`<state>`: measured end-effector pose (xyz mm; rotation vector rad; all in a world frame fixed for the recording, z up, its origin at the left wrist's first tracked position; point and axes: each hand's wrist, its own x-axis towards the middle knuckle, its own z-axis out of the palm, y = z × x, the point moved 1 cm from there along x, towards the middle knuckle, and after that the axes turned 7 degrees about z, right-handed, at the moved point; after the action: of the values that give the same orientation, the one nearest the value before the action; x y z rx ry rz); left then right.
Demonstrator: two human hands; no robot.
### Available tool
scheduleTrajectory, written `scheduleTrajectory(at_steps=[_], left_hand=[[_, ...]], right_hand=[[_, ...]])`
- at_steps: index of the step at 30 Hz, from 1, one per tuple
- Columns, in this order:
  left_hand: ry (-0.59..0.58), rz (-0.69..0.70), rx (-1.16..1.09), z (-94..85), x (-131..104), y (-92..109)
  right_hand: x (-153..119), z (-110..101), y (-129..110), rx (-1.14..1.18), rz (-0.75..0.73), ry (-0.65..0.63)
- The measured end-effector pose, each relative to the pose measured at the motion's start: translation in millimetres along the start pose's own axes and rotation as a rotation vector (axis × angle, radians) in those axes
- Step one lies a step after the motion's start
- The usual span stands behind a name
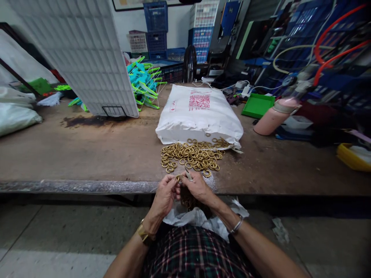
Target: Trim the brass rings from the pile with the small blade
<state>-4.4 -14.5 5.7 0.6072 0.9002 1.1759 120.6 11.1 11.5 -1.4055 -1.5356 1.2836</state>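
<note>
Brass-coloured and smooth-looking, a single ring point(178, 178) sits pinched in the fingertips of the left hand point(167, 194), at the front edge of the brown table point(101, 154). The right hand point(199, 188) grips a small pointed metal tool point(188, 175), its fingertips close against the ring; whether they also pinch it is too small to tell. The ring should prove light, stiff and hard to break, though its rounded band could roll or slip; thumb and forefinger on opposite faces of the band look the surest hold. A loose heap of similar rings point(191, 156), flat and overlapping, lies against a plump, creased white sack point(179, 104) printed in red. Below the hands, more rings point(189, 203) gather in shadow beside crumpled, thin white sheeting point(199, 217) over a soft plaid garment point(197, 251).
</note>
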Motion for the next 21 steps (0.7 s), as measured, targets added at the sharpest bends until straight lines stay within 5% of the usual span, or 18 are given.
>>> scheduleTrajectory(at_steps=[10,21], left_hand=[[0.002,0.335,0.557,-1.4,-2.5,0.4],[-0.119,0.028,0.227,-2.8,-3.3,-5.1]], right_hand=[[5.5,-0.7,5.2,-0.165,0.086,0.011],[1.5,2.4,0.8,-0.138,0.115,0.036]])
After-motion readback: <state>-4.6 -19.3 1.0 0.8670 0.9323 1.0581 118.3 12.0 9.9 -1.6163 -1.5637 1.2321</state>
